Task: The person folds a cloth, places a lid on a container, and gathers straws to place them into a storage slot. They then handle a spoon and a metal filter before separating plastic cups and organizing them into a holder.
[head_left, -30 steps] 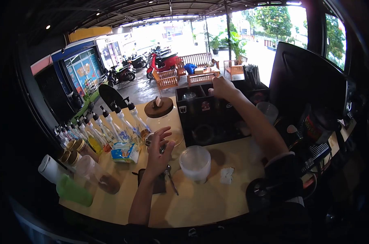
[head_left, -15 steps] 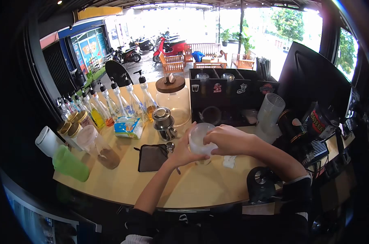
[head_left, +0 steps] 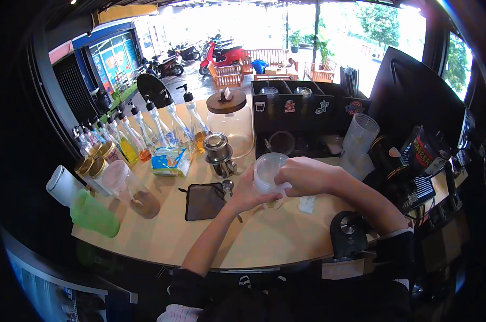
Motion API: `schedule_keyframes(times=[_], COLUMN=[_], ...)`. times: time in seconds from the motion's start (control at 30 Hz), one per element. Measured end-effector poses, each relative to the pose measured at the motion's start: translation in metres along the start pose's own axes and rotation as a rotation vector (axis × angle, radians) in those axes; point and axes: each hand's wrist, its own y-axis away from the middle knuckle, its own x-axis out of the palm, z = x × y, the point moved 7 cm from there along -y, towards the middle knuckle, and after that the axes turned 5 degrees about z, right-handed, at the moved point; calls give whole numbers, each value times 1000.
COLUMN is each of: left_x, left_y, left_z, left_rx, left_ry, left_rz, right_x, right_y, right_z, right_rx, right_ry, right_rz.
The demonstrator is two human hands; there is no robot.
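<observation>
A clear plastic cup [head_left: 268,167] is held above the table, its mouth tilted toward me. My left hand [head_left: 248,192] is wrapped round its left side and lower part. The curled fingers of my right hand [head_left: 302,176] reach over the right rim, with the thumb on the outside; whether they also pinch something small is hidden. Below the cup lies a crumpled white tissue [head_left: 306,204]. Left of my left hand are a dark cloth pouch [head_left: 204,202], a metal spoon [head_left: 228,185] and a metal drip filter [head_left: 217,147].
Pump bottles [head_left: 162,129] line the left, near a wet-wipe pack [head_left: 170,162], a green cup [head_left: 95,214] and a lidded container [head_left: 133,193]. Behind stand a wooden-lidded jar [head_left: 232,126] and a black organizer [head_left: 320,115]. Stacked cups [head_left: 359,139] and a black scale-like device [head_left: 349,236] are on the right.
The view has shifted slightly. Both hands still hold the cup, which has risen a little in the view, and my right hand's fingers have moved slightly at the rim.
</observation>
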Motion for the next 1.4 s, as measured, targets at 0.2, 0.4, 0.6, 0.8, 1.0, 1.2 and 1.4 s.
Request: schedule_keyframes(times=[0.2,0.4,0.6,0.8,1.0,1.2,1.4], left_x=[-1,0,-4,-22,-23,-27,-33], left_y=[4,4,3,8,9,12,13], left_z=[-7,-9,-11,-60,-90,-97,-100], left_rx=[-29,30,86,364,375,392,407], left_ry=[-23,-7,-129,-167,278,269,203], left_rz=[-23,-23,-57,-254,-227,-253,-271], right_x=[12,-4,-57,-56,-39,-27,-15], right_y=[-3,10,51,77,88,90,85], right_z=[5,9,-13,-32,-21,-19,-25], right_rx=[10,-29,-2,17,-53,-170,-179], right_ry=[174,141,-106,-532,-798,-977,-984], right_rz=[-60,-203,-624,-817,-831,-824,-824])
